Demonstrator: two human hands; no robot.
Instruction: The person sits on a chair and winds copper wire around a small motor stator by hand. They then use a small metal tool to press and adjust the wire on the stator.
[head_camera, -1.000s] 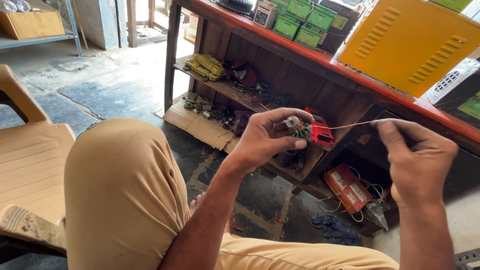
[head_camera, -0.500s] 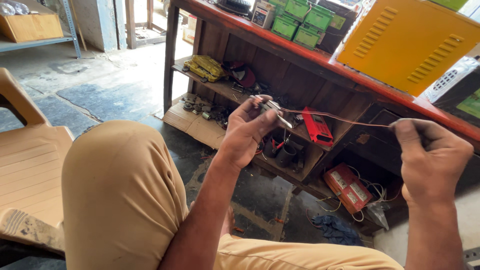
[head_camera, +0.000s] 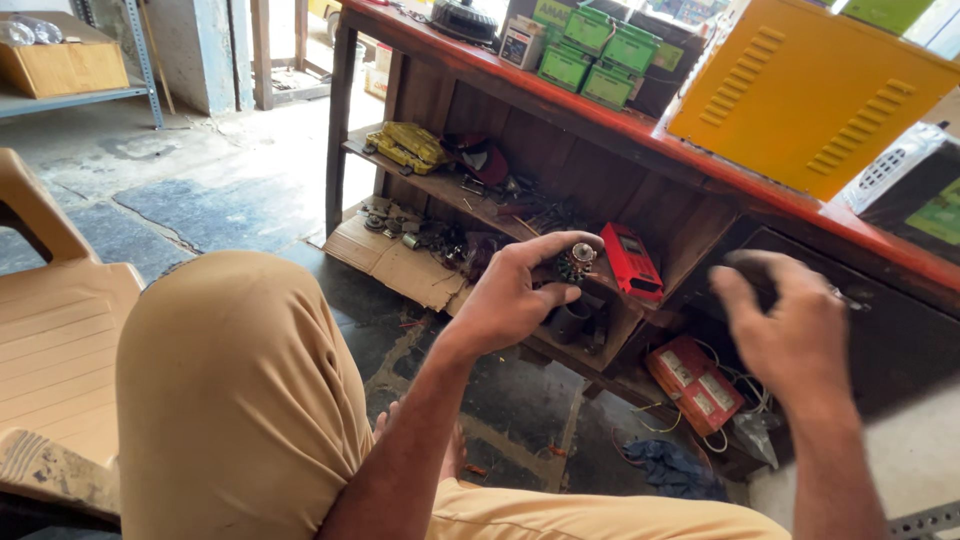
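Presently the left hand (head_camera: 515, 300) is clamped on a small round motor armature (head_camera: 575, 263), thumb under it and forefinger arched over the top; the part sits in front of the lower shelf (head_camera: 440, 190) of the red-topped table (head_camera: 640, 135), just left of a red meter (head_camera: 632, 262) lying on that shelf's ledge. Half a second ago the same hand held the part higher and turned outward, with a thin copper wire stretched taut from it to the right hand. That wire is no longer visible as a stretched line. The right hand (head_camera: 785, 325) has dropped back toward the body and closer to the left hand; it is motion-blurred, fingers appearing loosely spread, and whether anything is pinched between them cannot be told from this view. A thin bright streak near its far edge may be wire, but this is uncertain.

Surroundings are unchanged: a yellow louvred metal case (head_camera: 810, 95) and green boxes (head_camera: 595, 50) stand on the table, a yellow tool (head_camera: 410, 148) lies on the shelf, flattened cardboard (head_camera: 410, 265) and two red battery-like units (head_camera: 695, 385) rest on the floor below. The person's tan-trousered knee (head_camera: 230, 390) fills the lower left beside a beige plastic chair (head_camera: 55, 340).
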